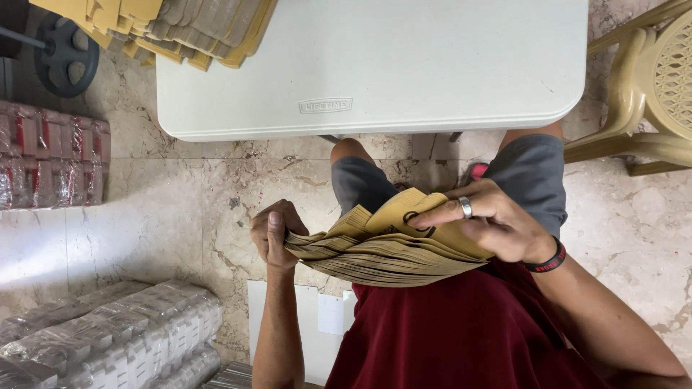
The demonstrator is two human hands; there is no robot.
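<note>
A thick stack of flat yellow-brown cardboard pieces [375,248] lies across my lap, below the table's near edge. My left hand [274,232] grips the stack's left end, thumb on top. My right hand [490,220], with a ring and a black wristband, rests on the right side and lifts the top piece with its fingers, so that piece bends upward.
A white plastic folding table [404,65] stands in front of me, with another pile of yellow cardboard pieces [173,29] on its far left corner. Shrink-wrapped packs [108,338] and red-and-white packs [50,155] lie on the marble floor at left. A beige plastic chair [649,86] stands at right.
</note>
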